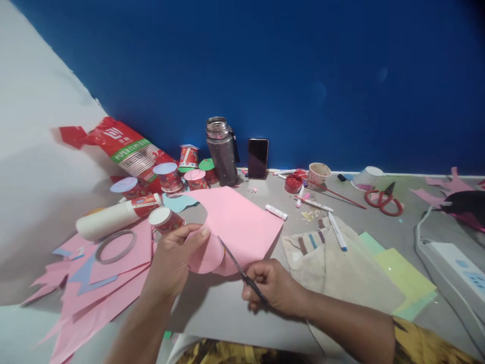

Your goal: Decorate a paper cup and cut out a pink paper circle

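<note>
Through the head camera I saw the left hand pinching pink paper, which spread at 11 o'clock from the right hand, itself curled around black scissors. Beyond the paper, 1 bottle stood at 12, red-handled scissors at 3.

Grey tbl has btl, phone, cloth & pwr strip on it.

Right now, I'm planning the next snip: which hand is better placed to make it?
Probably the right hand: it holds the black scissors, with their blades at the pink paper. The left hand is occupied pinching pink paper.
</note>
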A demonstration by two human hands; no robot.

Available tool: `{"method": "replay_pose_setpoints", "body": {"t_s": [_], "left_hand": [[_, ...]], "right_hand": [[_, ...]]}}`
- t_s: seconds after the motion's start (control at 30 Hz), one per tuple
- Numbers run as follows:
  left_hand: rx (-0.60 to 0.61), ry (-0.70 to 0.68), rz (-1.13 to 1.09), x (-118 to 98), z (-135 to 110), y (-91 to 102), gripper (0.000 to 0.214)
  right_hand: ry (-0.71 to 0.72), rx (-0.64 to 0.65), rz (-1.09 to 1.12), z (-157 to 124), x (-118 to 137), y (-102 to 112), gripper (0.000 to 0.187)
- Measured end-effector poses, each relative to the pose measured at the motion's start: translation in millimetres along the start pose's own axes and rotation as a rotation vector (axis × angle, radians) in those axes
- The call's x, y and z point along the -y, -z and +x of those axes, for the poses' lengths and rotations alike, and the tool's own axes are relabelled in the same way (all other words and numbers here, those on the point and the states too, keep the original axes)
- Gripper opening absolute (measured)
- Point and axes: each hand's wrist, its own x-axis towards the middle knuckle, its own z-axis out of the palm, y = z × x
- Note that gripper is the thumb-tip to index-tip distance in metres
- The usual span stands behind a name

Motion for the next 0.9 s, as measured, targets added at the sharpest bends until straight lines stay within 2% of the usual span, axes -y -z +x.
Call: {"method": "replay_pose_setpoints", "body": {"t_s": [0.23,0.47,0.9], "left_hand": [[0.031,-0.009,0.080,-3,3,6.4,0.045],[0.098,-0.009,0.116,-6,3,2.9,0.043],[0.087,-0.029,0.221,-9,3,0.9,0.042]], "right_hand": [[0.014,0.080,0.029,1,-2,5,0.059],[0.048,0.099,0.021,4,-9,9,0.057],[0.042,0.110,-0.005,4,-5,10,0.058]]}}
